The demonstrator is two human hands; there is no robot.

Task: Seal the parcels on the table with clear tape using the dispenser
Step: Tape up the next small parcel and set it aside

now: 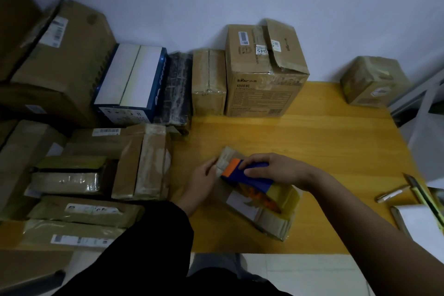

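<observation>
One small brown cardboard parcel is lying near the front edge of the yellow wooden desk. The right hand is holding a blue-and-orange tape dispenser in a full grip on the parcel's top. The left hand is holding the parcel's far end in its grip. Behind, a tall brown carton is showing "Bear" and "切碎机".

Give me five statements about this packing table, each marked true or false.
1. The right hand holds the blue-and-orange tape dispenser. True.
2. The dispenser lies against a small parcel. True.
3. The left hand hangs idle. False: it holds the parcel's end.
4. The pen lies left of the parcel. False: it lies to the right.
5. The tall box stands against the wall. True.
</observation>
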